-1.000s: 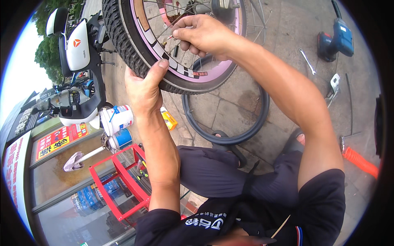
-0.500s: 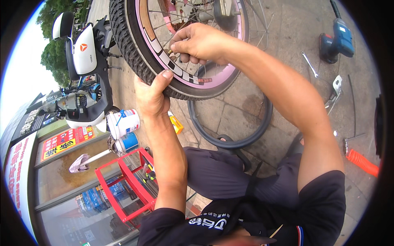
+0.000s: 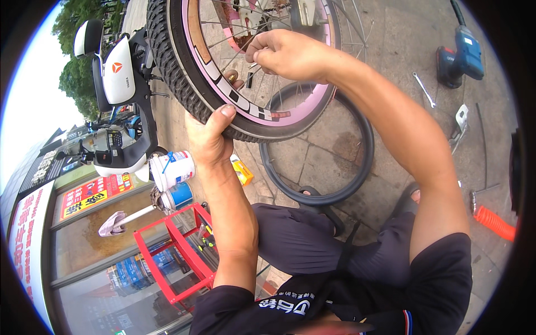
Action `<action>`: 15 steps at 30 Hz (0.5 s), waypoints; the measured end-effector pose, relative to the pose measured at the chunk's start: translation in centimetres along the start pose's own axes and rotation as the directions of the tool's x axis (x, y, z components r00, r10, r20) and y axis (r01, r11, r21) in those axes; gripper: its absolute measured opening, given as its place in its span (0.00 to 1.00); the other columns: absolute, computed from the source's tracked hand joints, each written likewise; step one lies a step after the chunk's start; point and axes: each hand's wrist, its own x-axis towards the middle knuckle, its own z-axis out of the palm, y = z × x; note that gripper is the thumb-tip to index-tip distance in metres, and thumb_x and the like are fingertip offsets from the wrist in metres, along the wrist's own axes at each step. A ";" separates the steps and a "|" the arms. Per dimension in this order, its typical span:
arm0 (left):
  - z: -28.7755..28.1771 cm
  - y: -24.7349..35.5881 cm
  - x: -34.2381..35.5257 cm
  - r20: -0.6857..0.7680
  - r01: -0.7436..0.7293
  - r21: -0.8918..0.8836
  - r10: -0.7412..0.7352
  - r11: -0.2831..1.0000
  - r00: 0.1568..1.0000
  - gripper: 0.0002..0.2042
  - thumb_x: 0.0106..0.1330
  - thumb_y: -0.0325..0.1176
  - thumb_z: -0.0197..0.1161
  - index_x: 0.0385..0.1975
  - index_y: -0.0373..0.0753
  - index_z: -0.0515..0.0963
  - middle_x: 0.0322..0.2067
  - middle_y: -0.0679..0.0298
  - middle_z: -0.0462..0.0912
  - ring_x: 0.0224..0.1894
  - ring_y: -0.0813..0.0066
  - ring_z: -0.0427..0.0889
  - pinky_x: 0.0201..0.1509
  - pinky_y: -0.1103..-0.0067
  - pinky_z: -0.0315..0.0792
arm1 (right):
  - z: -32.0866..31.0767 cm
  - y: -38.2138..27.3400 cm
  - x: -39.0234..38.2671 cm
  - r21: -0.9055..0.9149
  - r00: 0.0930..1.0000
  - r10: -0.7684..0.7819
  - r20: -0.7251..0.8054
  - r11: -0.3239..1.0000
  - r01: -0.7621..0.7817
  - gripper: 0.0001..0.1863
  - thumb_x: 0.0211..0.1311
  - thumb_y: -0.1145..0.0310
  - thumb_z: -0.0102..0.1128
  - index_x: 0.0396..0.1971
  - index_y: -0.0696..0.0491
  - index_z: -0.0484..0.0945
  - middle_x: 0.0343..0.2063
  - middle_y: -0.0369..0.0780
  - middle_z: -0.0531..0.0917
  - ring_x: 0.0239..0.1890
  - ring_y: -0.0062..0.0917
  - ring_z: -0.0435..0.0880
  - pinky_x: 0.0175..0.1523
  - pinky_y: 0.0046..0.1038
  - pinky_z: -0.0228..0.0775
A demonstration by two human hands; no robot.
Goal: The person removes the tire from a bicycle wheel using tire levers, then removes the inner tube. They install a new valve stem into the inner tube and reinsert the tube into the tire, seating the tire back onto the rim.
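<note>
A bicycle wheel (image 3: 258,111) with a pink rim and a knobby black tyre (image 3: 180,72) stands tilted in front of me. My left hand (image 3: 211,134) wraps round the tyre's lower edge, thumb on the sidewall; its fingertips show through the spokes beside a small brass-coloured piece (image 3: 229,75). My right hand (image 3: 293,56) is over the spokes, thumb and forefinger pinched together. Just below those fingertips is a small black piece (image 3: 249,80) with a silver end; whether they hold it is unclear. A loose inner tube (image 3: 365,162) lies on the paving beneath the wheel.
On the right lie a cordless power tool (image 3: 466,56), a spanner (image 3: 424,90) and a coiled orange hose (image 3: 494,223). To the left stand a white bucket (image 3: 173,170), a red metal frame (image 3: 187,245) and a parked scooter (image 3: 117,72). A yellow box (image 3: 242,172) sits near my left forearm.
My right hand has shifted a little right, away from the brass-coloured piece, uncovering it and the black piece. My left hand keeps its grip on the tyre.
</note>
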 end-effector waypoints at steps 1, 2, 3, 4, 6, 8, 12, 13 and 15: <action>0.0 0.0 0.0 0.001 -0.008 0.033 0.008 0.999 1.000 0.35 0.48 0.24 0.67 0.61 0.28 0.65 0.50 0.44 0.79 0.51 0.53 0.82 0.58 0.65 0.76 | -0.1 0.3 0.1 0.026 0.999 -0.027 0.034 0.999 0.026 0.17 0.65 0.68 0.50 0.47 0.61 0.81 0.41 0.44 0.86 0.50 0.32 0.82 0.54 0.31 0.72; 0.0 -0.1 0.0 0.003 -0.015 0.066 0.015 0.998 1.000 0.36 0.49 0.26 0.67 0.62 0.27 0.64 0.50 0.42 0.78 0.52 0.50 0.81 0.59 0.63 0.76 | -0.1 0.8 0.3 0.054 0.996 -0.055 0.067 0.997 0.051 0.16 0.65 0.69 0.50 0.45 0.61 0.81 0.41 0.45 0.86 0.50 0.32 0.82 0.54 0.31 0.72; 0.0 -0.2 0.1 0.005 -0.023 0.099 0.023 0.995 1.000 0.37 0.49 0.28 0.66 0.63 0.26 0.62 0.51 0.39 0.77 0.53 0.47 0.80 0.59 0.61 0.75 | 0.0 1.2 0.4 0.082 0.992 -0.084 0.099 0.994 0.076 0.15 0.65 0.70 0.49 0.44 0.61 0.81 0.42 0.45 0.86 0.51 0.32 0.82 0.54 0.32 0.72; 0.0 -0.1 0.1 0.002 -0.017 0.104 0.017 0.994 1.000 0.38 0.49 0.28 0.66 0.64 0.27 0.61 0.52 0.39 0.77 0.53 0.47 0.80 0.59 0.61 0.76 | 0.1 1.4 0.4 0.053 0.986 -0.150 0.068 0.988 0.147 0.14 0.64 0.71 0.49 0.43 0.60 0.81 0.41 0.45 0.86 0.50 0.33 0.83 0.54 0.32 0.73; 0.1 -0.2 0.1 -0.006 -0.016 0.037 0.016 0.999 1.000 0.35 0.48 0.24 0.66 0.61 0.28 0.65 0.50 0.44 0.79 0.51 0.53 0.81 0.58 0.65 0.76 | 0.4 1.4 0.4 -0.010 0.959 -0.283 0.012 0.959 0.283 0.13 0.62 0.73 0.50 0.42 0.58 0.82 0.40 0.46 0.86 0.49 0.35 0.83 0.54 0.34 0.73; 0.1 -0.2 0.0 -0.013 -0.007 0.017 0.007 1.000 1.000 0.34 0.48 0.24 0.67 0.60 0.28 0.66 0.50 0.47 0.80 0.51 0.56 0.82 0.57 0.66 0.76 | 0.6 1.4 0.5 -0.215 0.902 -0.428 -0.050 0.887 0.409 0.11 0.60 0.76 0.55 0.41 0.57 0.82 0.36 0.42 0.86 0.44 0.33 0.84 0.51 0.32 0.74; 0.2 -0.3 0.1 0.000 -0.018 0.047 0.018 0.999 1.000 0.36 0.48 0.27 0.69 0.61 0.28 0.66 0.50 0.46 0.79 0.52 0.56 0.81 0.57 0.67 0.76 | 0.9 2.8 1.5 -0.385 0.711 -0.683 -0.169 0.710 0.590 0.10 0.54 0.75 0.58 0.35 0.53 0.84 0.35 0.44 0.86 0.41 0.42 0.84 0.48 0.38 0.75; 0.2 -0.3 0.0 -0.004 -0.017 0.047 0.017 0.999 1.000 0.36 0.48 0.27 0.69 0.61 0.28 0.65 0.50 0.46 0.79 0.52 0.56 0.81 0.58 0.66 0.75 | 1.0 2.9 1.6 -0.362 0.722 -0.671 -0.169 0.724 0.587 0.09 0.53 0.75 0.59 0.35 0.53 0.84 0.35 0.44 0.86 0.41 0.41 0.84 0.47 0.39 0.75; 0.0 -0.3 -0.1 -0.010 -0.014 0.048 0.015 0.999 1.000 0.36 0.48 0.27 0.69 0.61 0.28 0.65 0.51 0.46 0.79 0.52 0.56 0.81 0.58 0.66 0.75 | 1.4 2.8 1.5 -0.316 0.744 -0.647 -0.167 0.750 0.581 0.08 0.53 0.75 0.61 0.33 0.53 0.84 0.34 0.43 0.85 0.41 0.40 0.84 0.46 0.39 0.76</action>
